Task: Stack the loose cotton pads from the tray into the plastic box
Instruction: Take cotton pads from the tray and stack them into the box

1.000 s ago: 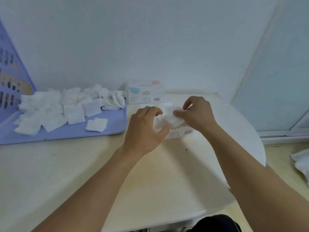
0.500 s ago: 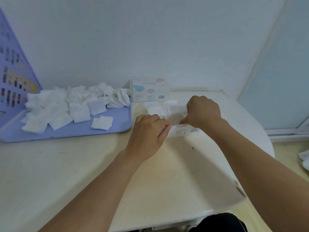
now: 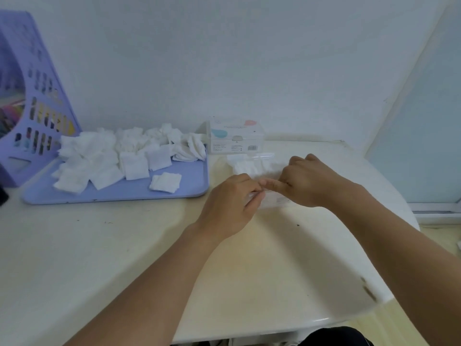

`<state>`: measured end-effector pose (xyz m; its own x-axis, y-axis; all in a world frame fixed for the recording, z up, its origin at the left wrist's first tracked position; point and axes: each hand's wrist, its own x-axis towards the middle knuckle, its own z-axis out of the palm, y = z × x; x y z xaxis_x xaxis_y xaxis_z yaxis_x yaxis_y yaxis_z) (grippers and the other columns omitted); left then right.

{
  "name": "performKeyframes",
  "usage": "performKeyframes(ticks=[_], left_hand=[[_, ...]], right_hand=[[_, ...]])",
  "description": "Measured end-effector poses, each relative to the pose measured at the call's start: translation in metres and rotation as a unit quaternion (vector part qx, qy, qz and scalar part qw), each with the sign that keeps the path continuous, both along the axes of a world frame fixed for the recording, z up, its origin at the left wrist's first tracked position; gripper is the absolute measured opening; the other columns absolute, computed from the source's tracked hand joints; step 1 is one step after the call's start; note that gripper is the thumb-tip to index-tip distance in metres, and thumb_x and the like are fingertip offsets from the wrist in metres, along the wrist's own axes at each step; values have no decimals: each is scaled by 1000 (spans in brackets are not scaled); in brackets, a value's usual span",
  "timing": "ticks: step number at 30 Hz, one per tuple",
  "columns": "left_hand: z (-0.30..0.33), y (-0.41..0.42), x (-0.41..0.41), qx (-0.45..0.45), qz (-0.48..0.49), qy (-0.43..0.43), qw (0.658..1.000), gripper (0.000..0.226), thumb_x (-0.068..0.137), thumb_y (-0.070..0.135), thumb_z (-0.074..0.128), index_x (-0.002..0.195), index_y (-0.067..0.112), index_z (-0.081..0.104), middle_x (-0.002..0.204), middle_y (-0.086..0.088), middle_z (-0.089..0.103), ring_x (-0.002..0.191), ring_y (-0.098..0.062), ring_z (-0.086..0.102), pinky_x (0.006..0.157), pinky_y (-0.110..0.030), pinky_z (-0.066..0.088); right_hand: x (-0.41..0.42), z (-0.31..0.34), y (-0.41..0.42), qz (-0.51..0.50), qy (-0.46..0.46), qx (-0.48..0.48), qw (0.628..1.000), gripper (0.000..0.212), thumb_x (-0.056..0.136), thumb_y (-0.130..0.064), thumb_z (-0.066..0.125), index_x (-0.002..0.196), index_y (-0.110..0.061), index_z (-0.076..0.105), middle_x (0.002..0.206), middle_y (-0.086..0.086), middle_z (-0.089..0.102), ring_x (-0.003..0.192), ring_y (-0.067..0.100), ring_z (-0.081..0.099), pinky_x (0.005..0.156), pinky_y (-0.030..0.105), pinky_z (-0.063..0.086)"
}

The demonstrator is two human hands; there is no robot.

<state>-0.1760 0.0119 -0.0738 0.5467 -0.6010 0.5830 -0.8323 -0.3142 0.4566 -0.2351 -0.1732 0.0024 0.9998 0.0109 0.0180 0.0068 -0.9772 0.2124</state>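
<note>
One second ago, both hands held a white cotton pad above the clear plastic box (image 3: 268, 171), the right hand (image 3: 310, 182) pinching it from above. Half a second ago, the pad was down in the box and the right hand was curled at the box's right side. Now the right hand has shifted left along the box's near edge, its thumb extended to meet the fingertips of the left hand (image 3: 230, 203) at that edge.
</note>
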Motion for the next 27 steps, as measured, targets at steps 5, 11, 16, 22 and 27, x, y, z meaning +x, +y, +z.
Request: performKeyframes(ticks=[5, 11, 16, 22, 27], left_hand=[[45, 30, 6, -27, 4, 46, 999, 13, 94, 29, 67, 106, 27, 73, 105, 15, 68, 86, 1, 60, 80, -17, 49], [42, 144, 64, -89, 283, 41, 954, 4, 82, 27, 70, 78, 27, 69, 68, 11, 67, 63, -11, 66, 68, -36, 57], [-8, 191, 73, -91, 314, 59, 943, 12, 83, 17, 74, 93, 20, 68, 77, 8, 63, 61, -8, 57, 67, -38, 55], [-22, 180, 77, -76, 269, 80, 957, 17, 86, 28, 74, 101, 27, 66, 82, 11, 59, 61, 4, 49, 61, -25, 41], [-21, 175, 77, -135, 245, 91, 956, 44, 81, 40, 79, 118, 24, 61, 106, 13, 53, 85, 5, 53, 71, -8, 38]], right_hand=[[-5, 35, 60, 72, -252, 234, 936, 57, 101, -57, 42, 55, -27, 57, 50, -4, 51, 59, 13, 50, 64, 36, 42], [71, -13, 165, 59, -91, 477, 872, 22, 92, -23, 67, 111, -12, 73, 111, 1, 73, 100, 12, 66, 75, 18, 44], [132, -41, 180, -21, 32, 404, 914, 59, 92, -30, 70, 144, -12, 47, 140, 9, 57, 124, 23, 57, 95, 24, 40], [143, -50, 175, 2, 79, 412, 908, 12, 87, -17, 74, 88, -20, 62, 83, -6, 60, 72, 13, 56, 53, 11, 37], [141, -57, 171, 58, 36, 546, 835, 11, 87, -9, 74, 82, -3, 67, 70, 10, 63, 64, 17, 56, 66, 32, 44]])
